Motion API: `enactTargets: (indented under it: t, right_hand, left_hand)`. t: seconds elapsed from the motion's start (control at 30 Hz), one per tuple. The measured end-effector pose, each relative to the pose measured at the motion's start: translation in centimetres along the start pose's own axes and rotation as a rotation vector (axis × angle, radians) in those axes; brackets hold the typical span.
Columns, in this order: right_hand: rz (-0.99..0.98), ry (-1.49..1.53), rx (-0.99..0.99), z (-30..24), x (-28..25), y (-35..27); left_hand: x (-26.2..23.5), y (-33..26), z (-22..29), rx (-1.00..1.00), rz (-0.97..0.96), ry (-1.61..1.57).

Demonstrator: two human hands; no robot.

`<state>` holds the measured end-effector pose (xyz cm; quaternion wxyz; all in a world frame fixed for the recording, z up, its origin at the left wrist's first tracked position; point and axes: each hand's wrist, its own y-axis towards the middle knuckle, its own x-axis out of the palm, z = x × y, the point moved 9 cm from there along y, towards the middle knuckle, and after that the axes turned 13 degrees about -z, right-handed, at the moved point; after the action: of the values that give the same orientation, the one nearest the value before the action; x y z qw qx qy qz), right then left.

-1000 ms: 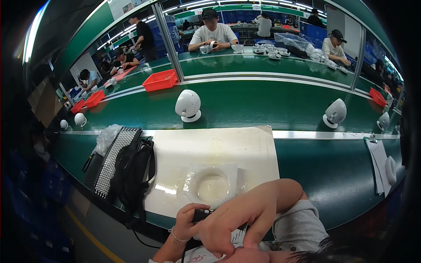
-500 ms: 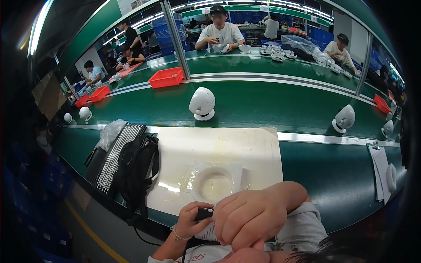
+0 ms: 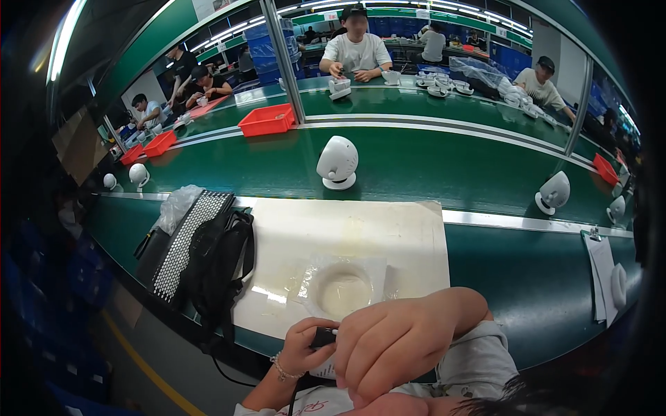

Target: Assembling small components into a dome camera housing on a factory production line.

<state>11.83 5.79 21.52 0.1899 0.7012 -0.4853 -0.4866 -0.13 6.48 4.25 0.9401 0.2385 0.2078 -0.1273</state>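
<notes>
My left hand [image 3: 304, 349], a bracelet at its wrist, is closed around a small black device [image 3: 323, 337]; a thin dark cable runs down below that hand. Close in front of me, my right hand [image 3: 392, 343] has its fingers curled and covers part of the device's right side. Whatever its fingertips grip, if anything, is hidden. Beneath the hands a bit of a white printed piece [image 3: 324, 367] shows. Just beyond them, a round whitish ring-shaped piece [image 3: 320, 286] in clear wrapping lies on the pale board [image 3: 277, 229].
A black bag [image 3: 215, 256] with a perforated panel lies left of the board. White rounded devices on stands [image 3: 338, 161] sit along the green belt [image 3: 430, 159]. To the right is a clipboard [image 3: 600, 277] beside a white ring [image 3: 618, 285]. Red bins [image 3: 267, 119] and co-workers are across.
The white devices on the belt have shifted slightly right. My right hand's fingers have moved a little; my left still holds the black device. The co-worker opposite has lowered a white part to the table.
</notes>
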Motion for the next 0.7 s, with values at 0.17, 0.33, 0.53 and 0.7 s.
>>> enactTargets:
  t: [0.17, 0.33, 0.53, 0.7]
  right_hand:
    - [0.044, -0.204, -0.006, -1.1, -0.4, 0.0]
    - [0.066, -0.272, 0.001, -1.1, -0.5, -0.4]
    - [0.058, -0.437, 0.011, -1.6, -0.1, -0.4]
    - [0.035, -0.536, -0.030, -2.3, 0.1, -0.2]
  left_hand:
    - [0.1, 0.1, -0.1, -0.018, 0.008, -0.032]
    - [0.1, 0.2, 0.2, -0.011, -0.007, 0.001]
    - [0.1, 0.3, 0.4, -0.012, -0.013, 0.012]
    - [0.3, 0.4, 0.5, -0.008, -0.007, 0.014]
